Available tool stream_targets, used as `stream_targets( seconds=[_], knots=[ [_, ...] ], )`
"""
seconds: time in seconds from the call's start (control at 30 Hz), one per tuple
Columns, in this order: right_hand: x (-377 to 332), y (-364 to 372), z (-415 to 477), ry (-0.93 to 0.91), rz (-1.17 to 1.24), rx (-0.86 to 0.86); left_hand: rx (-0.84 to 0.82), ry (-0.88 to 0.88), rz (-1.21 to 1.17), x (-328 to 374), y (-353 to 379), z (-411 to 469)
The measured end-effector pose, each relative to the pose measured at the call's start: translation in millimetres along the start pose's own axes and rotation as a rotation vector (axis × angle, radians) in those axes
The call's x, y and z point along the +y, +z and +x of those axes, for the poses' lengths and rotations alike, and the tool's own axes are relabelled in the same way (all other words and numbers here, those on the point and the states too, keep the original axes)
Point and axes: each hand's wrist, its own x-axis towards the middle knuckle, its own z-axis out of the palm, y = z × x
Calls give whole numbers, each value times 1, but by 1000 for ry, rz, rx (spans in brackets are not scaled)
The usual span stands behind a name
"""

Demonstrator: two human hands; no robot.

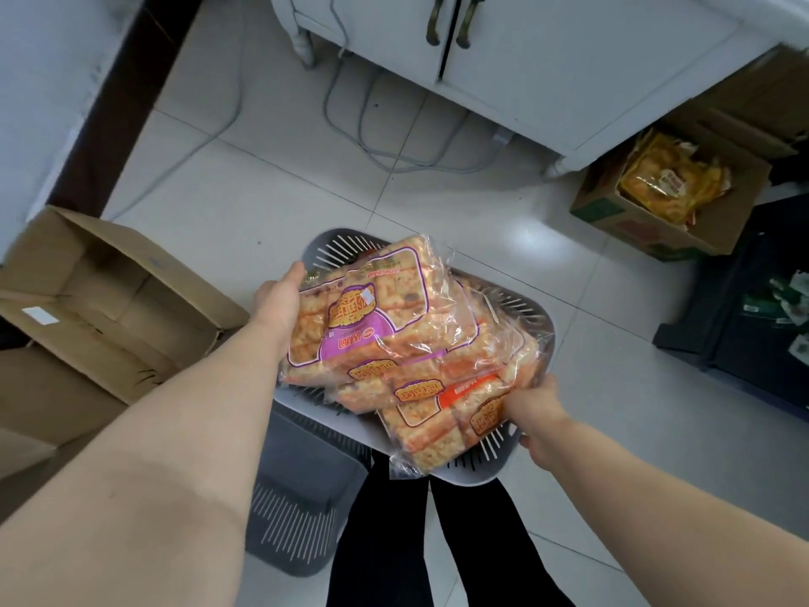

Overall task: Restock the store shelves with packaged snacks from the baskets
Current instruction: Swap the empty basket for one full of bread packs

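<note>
1. Above floor [306, 190], at basket [527, 311] near-right rim: right grip [536, 414] curled round rim, thumb against orange-label pack [437, 420].
2. Atop the pile, left grip [280, 295] clasps purple-label pack [363, 313] left edge; fingers hidden.
3. Bare floor ahead; cardboard box [87, 300] left.

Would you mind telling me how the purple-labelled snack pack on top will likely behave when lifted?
The purple-labelled pack probably holds its shape: blocky bars show through the wrap. Its glossy, crinkled film looks slippery, so it may slide about in the basket. The bars seem likely to crumble if the left hand squeezes hard.
</note>
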Motion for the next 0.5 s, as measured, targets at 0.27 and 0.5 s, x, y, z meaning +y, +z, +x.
stream_targets(
  seconds=[0.27,0.5],
  knots=[
    [-15,-46,-45,-59,114,-120,4,86,-15,75,-7,-197],
    [-13,-81,-79,-139,90,-143,22,88,-26,78,-17,-273]
  ],
)
